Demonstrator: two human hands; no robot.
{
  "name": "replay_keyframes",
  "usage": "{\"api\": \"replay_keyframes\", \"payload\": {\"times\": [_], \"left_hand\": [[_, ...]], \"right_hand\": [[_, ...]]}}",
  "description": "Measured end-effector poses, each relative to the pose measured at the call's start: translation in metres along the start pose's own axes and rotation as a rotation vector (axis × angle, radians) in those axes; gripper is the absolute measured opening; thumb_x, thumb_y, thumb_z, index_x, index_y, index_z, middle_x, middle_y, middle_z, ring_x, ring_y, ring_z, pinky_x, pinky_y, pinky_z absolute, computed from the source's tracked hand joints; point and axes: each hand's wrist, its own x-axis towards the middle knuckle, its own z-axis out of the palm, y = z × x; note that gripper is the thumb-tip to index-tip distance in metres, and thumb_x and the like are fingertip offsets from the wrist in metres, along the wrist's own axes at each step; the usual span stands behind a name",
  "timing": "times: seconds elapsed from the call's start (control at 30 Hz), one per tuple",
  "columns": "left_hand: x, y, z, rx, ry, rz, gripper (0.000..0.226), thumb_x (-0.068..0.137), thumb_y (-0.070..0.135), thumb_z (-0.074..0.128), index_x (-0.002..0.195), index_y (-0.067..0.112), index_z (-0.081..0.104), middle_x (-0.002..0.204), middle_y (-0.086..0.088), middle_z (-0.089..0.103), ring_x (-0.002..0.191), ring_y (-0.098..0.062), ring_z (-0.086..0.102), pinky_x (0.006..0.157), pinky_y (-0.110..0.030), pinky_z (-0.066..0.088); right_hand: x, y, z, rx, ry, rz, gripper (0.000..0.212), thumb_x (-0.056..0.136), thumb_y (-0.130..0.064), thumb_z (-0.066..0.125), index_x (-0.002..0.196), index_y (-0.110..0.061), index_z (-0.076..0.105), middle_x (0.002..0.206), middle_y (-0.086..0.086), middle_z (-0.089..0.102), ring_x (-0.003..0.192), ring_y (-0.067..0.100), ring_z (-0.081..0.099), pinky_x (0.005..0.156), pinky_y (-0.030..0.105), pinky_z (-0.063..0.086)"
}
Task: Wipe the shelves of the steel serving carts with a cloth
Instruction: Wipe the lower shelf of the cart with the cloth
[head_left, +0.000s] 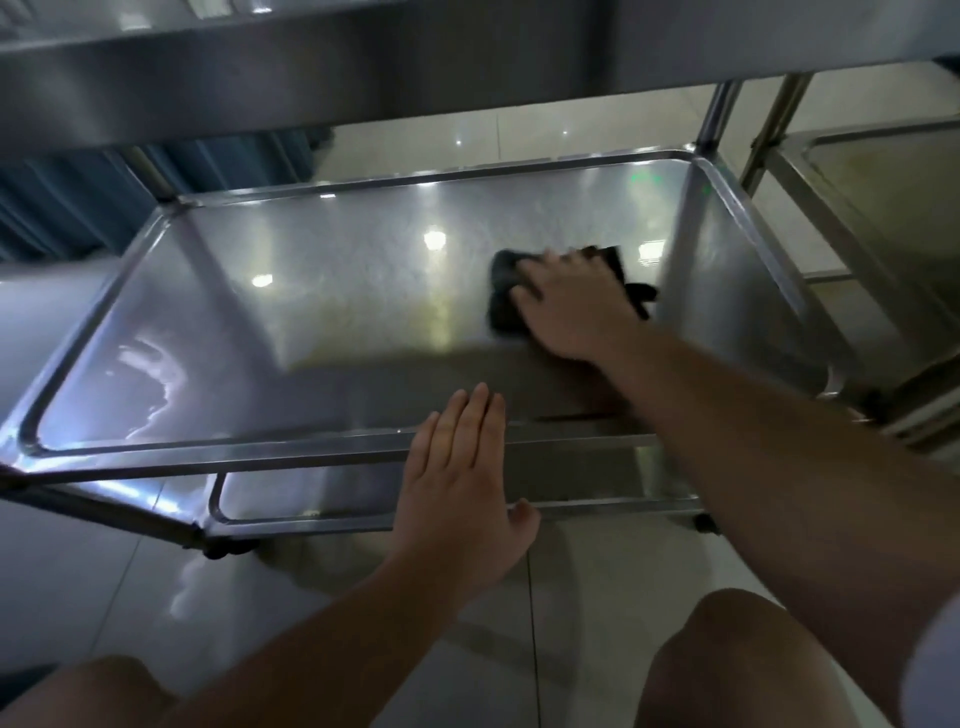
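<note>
1. On the middle shelf (311, 291), near its right wall, my right hand (571, 306) presses the dark cloth (504, 291) with fingers spread flat.
2. Left hand (457, 478) rests flat-fingered on the front rim, gripping nothing; I judge a hard stroke could roll the cart (722, 171) away.

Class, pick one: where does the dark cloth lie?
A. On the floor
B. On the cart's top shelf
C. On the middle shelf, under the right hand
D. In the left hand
C: the right hand presses the cloth flat on the middle shelf; the left hand holds nothing.
</note>
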Motion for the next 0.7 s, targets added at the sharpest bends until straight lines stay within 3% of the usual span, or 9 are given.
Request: {"api": "replay_keyframes", "payload": {"times": [0.1,0.2,0.33,0.4,0.47,0.53,0.6,0.7], "left_hand": [[-0.002,-0.004,-0.007,-0.124,0.008,0.036,0.101,0.080,0.058,0.057,0.165,0.015,0.022,0.171,-0.004,0.023,0.160,-0.022,0.015,0.131,-0.042,0.004],[-0.007,-0.020,-0.021,-0.398,0.052,0.026,0.072,0.085,0.047,0.059,0.149,0.019,0.043,0.151,0.001,0.042,0.139,-0.020,0.044,0.120,-0.041,0.035],[0.000,-0.068,-0.035,-0.351,0.177,-0.082,0.040,0.098,0.041,0.054,0.129,0.018,0.055,0.130,-0.004,0.053,0.112,-0.025,0.057,0.098,-0.042,0.051],[0.004,-0.102,-0.041,-0.284,0.238,-0.164,0.034,0.101,0.035,0.056,0.126,0.013,0.058,0.124,-0.008,0.056,0.106,-0.031,0.060,0.095,-0.044,0.051],[0.004,-0.138,-0.049,-0.218,0.254,-0.250,0.032,0.103,0.030,0.058,0.128,0.010,0.058,0.124,-0.015,0.057,0.104,-0.040,0.061,0.094,-0.048,0.050],[0.003,-0.173,-0.059,-0.187,0.234,-0.311,0.037,0.105,0.032,0.056,0.133,0.009,0.055,0.131,-0.018,0.055,0.110,-0.042,0.060,0.098,-0.051,0.049],[0.002,-0.204,-0.067,-0.171,0.223,-0.353,0.042,0.106,0.034,0.053,0.140,0.009,0.051,0.140,-0.019,0.051,0.118,-0.042,0.058,0.102,-0.053,0.047],[0.001,-0.236,-0.074,-0.148,0.198,-0.409,0.047,0.107,0.034,0.050,0.148,0.011,0.045,0.151,-0.020,0.045,0.128,-0.043,0.053,0.106,-0.057,0.045]], "right_hand": [[-0.035,-0.034,0.008,0.037,-0.105,-0.230,0.060,0.107,-0.057,0.020,0.161,-0.032,0.029,0.171,-0.001,0.023,0.157,0.025,0.018,0.128,0.047,0.009],[-0.067,-0.012,0.008,0.036,-0.084,-0.226,0.066,0.103,-0.064,0.016,0.162,-0.035,0.026,0.172,-0.005,0.019,0.159,0.021,0.014,0.129,0.043,0.006],[-0.061,0.029,0.003,0.010,-0.023,0.098,0.065,0.104,-0.058,0.023,0.162,-0.030,0.031,0.171,0.000,0.024,0.157,0.026,0.018,0.127,0.048,0.010],[-0.050,0.016,0.004,0.047,-0.010,0.325,0.064,0.106,-0.056,0.022,0.163,-0.029,0.027,0.173,0.002,0.018,0.159,0.029,0.012,0.128,0.052,0.006],[-0.036,-0.021,0.011,0.051,0.005,0.437,0.065,0.105,-0.055,0.020,0.163,-0.027,0.026,0.173,0.004,0.017,0.158,0.032,0.012,0.127,0.054,0.006],[-0.028,-0.075,0.020,0.048,0.028,0.334,0.064,0.104,-0.053,0.021,0.161,-0.025,0.031,0.170,0.006,0.024,0.156,0.034,0.019,0.126,0.054,0.009],[-0.031,-0.126,0.029,0.021,0.033,0.061,0.061,0.106,-0.053,0.024,0.160,-0.027,0.034,0.169,0.003,0.029,0.155,0.030,0.022,0.127,0.050,0.009],[-0.046,-0.140,0.027,0.024,-0.096,-0.280,0.060,0.108,-0.059,0.023,0.163,-0.036,0.025,0.172,-0.008,0.016,0.159,0.016,0.009,0.129,0.041,0.001]]}}
